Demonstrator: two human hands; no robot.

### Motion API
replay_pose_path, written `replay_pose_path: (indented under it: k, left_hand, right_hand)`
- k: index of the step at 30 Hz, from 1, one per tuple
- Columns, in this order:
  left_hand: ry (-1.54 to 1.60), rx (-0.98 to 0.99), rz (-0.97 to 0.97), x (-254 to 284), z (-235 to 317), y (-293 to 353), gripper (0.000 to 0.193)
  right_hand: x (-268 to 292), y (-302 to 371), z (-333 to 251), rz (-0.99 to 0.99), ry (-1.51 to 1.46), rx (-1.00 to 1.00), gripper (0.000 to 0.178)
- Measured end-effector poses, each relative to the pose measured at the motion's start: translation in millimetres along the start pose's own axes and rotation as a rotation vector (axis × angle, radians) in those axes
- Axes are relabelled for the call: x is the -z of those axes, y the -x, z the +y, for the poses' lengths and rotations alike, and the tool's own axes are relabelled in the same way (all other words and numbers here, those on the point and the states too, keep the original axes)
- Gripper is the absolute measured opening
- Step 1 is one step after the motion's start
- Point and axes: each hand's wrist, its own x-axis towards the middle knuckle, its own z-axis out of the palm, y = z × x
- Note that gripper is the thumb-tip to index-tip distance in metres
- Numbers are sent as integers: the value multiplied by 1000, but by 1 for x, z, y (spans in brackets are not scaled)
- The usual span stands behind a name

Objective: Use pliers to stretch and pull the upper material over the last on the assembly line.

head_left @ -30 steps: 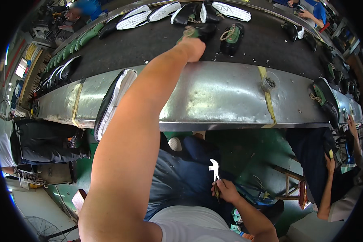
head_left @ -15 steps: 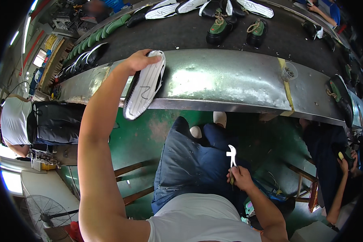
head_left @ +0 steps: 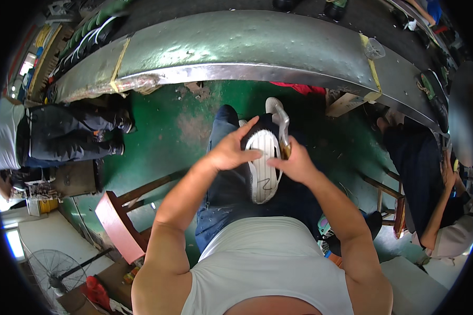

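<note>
Over my lap lies a black shoe [head_left: 264,181], its white underside turned up with a dark mark and lines on it. My left hand [head_left: 228,151] grips its left side, thumb across the white surface and fingers partly hidden behind. In my right hand [head_left: 299,163] is a claw hammer [head_left: 284,126], its metal head pointing away from me. The right thumb also presses on the shoe's white underside. Part of the hammer's handle is covered by my fingers.
A metal-edged bench [head_left: 220,39] crosses ahead, bearing a small clear cup [head_left: 374,48] and a green-and-black shoe [head_left: 431,86] at right. A wooden chair [head_left: 118,223] stands at left. Co-workers [head_left: 42,131] are on both sides; a fan [head_left: 55,268] is lower left.
My left hand has brought the shoe from the bench edge back over my lap. My right hand, with the hammer, has moved up to the shoe. The view has tilted down.
</note>
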Motion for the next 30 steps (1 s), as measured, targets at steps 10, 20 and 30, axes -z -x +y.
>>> replay_pose_path:
  k: [10, 20, 30]
  left_hand:
    - [97, -157, -83, 0, -13, -1, 79]
    - [99, -46, 46, -12, -18, -6, 64]
    - [-2, -60, 63, -21, -19, -11, 56]
  right_hand:
    - [24, -28, -47, -9, 382, 715, 53]
    - [53, -33, -47, -107, -36, 133, 24]
    - [36, 63, -28, -354, -387, -111, 29]
